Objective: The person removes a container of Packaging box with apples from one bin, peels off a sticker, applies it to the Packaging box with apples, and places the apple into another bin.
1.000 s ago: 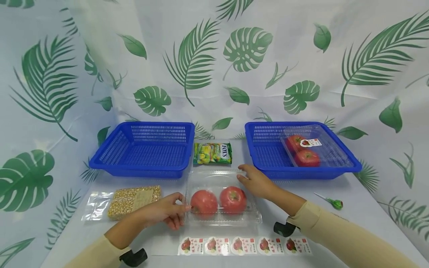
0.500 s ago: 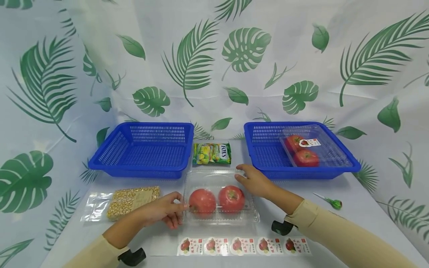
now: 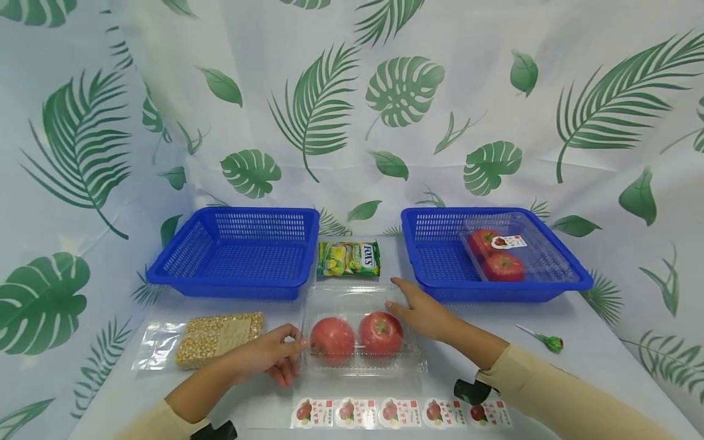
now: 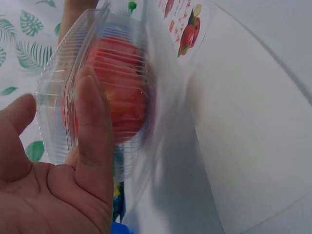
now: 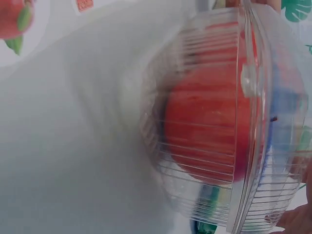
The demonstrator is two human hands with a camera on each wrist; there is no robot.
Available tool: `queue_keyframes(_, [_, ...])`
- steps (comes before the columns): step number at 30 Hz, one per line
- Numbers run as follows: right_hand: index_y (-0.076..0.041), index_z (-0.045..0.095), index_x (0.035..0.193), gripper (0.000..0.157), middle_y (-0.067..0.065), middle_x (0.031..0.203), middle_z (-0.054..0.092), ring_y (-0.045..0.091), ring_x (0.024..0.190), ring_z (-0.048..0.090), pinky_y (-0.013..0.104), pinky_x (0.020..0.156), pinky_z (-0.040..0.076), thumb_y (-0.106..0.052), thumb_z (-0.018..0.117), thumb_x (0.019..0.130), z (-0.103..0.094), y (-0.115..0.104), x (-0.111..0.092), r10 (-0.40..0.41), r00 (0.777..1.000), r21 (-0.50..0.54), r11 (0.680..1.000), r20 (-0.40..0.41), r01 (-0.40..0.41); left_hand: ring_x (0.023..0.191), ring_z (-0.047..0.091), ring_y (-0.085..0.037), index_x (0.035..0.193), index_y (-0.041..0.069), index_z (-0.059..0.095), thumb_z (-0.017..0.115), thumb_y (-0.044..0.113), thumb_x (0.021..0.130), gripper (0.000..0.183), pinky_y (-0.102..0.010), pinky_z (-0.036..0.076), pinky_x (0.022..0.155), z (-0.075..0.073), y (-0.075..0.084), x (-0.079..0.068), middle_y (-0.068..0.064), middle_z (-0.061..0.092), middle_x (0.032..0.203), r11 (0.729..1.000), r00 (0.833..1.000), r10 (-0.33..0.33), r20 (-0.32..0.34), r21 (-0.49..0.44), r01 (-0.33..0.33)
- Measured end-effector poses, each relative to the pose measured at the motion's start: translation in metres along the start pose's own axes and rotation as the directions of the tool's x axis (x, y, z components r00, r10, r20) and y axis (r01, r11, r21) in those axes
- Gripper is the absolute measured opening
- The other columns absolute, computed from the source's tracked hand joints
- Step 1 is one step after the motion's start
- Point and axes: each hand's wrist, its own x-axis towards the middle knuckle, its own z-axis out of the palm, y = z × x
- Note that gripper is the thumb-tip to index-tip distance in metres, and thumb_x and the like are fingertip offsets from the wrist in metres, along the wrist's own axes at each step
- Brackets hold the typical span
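Note:
A clear plastic clamshell box [image 3: 337, 299] with two red apples [image 3: 379, 333] inside lies in the middle of the table. Its lid lies down over the base, and in the right wrist view the lid rim [image 5: 253, 122] runs along the base rim. My left hand [image 3: 264, 353] is at the box's left side; in the left wrist view one straight finger [image 4: 92, 112] lies along the rim, and another digit reaches up by the lid. At the right side my right hand [image 3: 426, 310] rests with extended fingers; the wrist view shows only fingertips at its edge.
Blue baskets stand behind: the left basket [image 3: 255, 290] and the right basket [image 3: 440, 292], which holds another labelled apple box [image 3: 541, 253]. A green candy bag [image 3: 348, 258], a bag of corn kernels [image 3: 206, 336], a strip of stickers [image 3: 354, 413] and a small green-headed tool [image 3: 552, 343] lie around.
The head view has tilted slightly, so everything sits a little lower. Both hands stay at the box's sides; the left fingers have shifted slightly outward from the lid.

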Motion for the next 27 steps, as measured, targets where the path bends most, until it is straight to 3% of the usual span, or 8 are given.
queue_keyframes(10, [-0.011, 0.038, 0.148, 0.065, 0.016, 0.154, 0.03, 0.04, 0.138, 0.032, 0.064, 0.1, 0.036, -0.035, 0.064, 0.093, -0.003, -0.011, -0.031, -0.165, 0.98, -0.181, 0.973, -0.111, 0.143, 0.065, 0.064, -0.026, 0.118, -0.005, 0.047, 0.031, 0.049, 0.105, 0.058, -0.044, 0.057, 0.061, 0.001, -0.005, -0.014, -0.015, 0.064, 0.079, 0.994, 0.998, 0.053, -0.016, 0.092, -0.051])
queue_keyframes(13, [-0.013, 0.046, 0.143, 0.059, 0.01, 0.151, 0.036, 0.036, 0.136, 0.036, 0.062, 0.098, 0.04, -0.031, 0.067, 0.092, -0.002, -0.018, -0.039, -0.213, 0.965, -0.206, 0.962, -0.155, 0.18, 0.07, 0.065, -0.029, 0.121, -0.009, 0.048, 0.026, 0.049, 0.105, 0.064, -0.045, 0.057, 0.065, 0.001, -0.007, -0.02, -0.014, 0.065, 0.081, 0.991, 0.998, 0.055, -0.017, 0.123, -0.052])
queue_keyframes(16, [-0.012, 0.054, 0.136, 0.052, 0.006, 0.145, 0.045, 0.032, 0.133, 0.042, 0.058, 0.097, 0.043, -0.028, 0.071, 0.089, 0.001, -0.023, -0.046, -0.289, 0.935, -0.246, 0.94, -0.205, 0.237, 0.075, 0.066, -0.029, 0.119, -0.008, 0.053, 0.029, 0.045, 0.106, 0.06, -0.042, 0.056, 0.069, 0.001, -0.011, -0.024, -0.012, 0.067, 0.082, 0.983, 0.997, 0.069, -0.021, 0.169, -0.064])
queue_keyframes(19, [-0.011, 0.061, 0.127, 0.046, 0.005, 0.136, 0.052, 0.029, 0.127, 0.049, 0.053, 0.097, 0.046, -0.025, 0.076, 0.086, 0.007, -0.027, -0.054, -0.391, 0.886, -0.305, 0.9, -0.25, 0.312, 0.074, 0.064, -0.021, 0.112, -0.001, 0.06, 0.048, 0.039, 0.102, 0.043, -0.033, 0.054, 0.066, 0.001, -0.015, -0.029, -0.005, 0.067, 0.081, 0.948, 0.993, 0.112, -0.03, 0.304, -0.098])
queue_keyframes(22, [-0.01, 0.065, 0.12, 0.042, 0.004, 0.126, 0.057, 0.025, 0.119, 0.053, 0.047, 0.094, 0.049, -0.022, 0.079, 0.083, 0.014, -0.032, -0.063, -0.503, 0.819, -0.351, 0.846, -0.277, 0.401, 0.075, 0.061, -0.014, 0.109, 0.003, 0.063, 0.07, 0.03, 0.09, 0.033, -0.027, 0.052, 0.065, 0.003, -0.019, -0.034, 0.002, 0.065, 0.082, 0.898, 0.988, 0.151, -0.022, 0.42, -0.128])
queue_keyframes(27, [-0.01, 0.067, 0.112, 0.037, 0.003, 0.117, 0.06, 0.019, 0.11, 0.056, 0.037, 0.089, 0.052, -0.014, 0.081, 0.078, 0.027, -0.04, -0.074, -0.691, 0.673, -0.387, 0.715, -0.265, 0.582, 0.088, 0.062, -0.016, 0.111, 0.004, 0.065, 0.084, 0.026, 0.076, 0.045, -0.032, 0.053, 0.079, 0.008, -0.022, -0.039, 0.005, 0.064, 0.092, 0.834, 0.984, 0.176, -0.026, 0.535, -0.135])
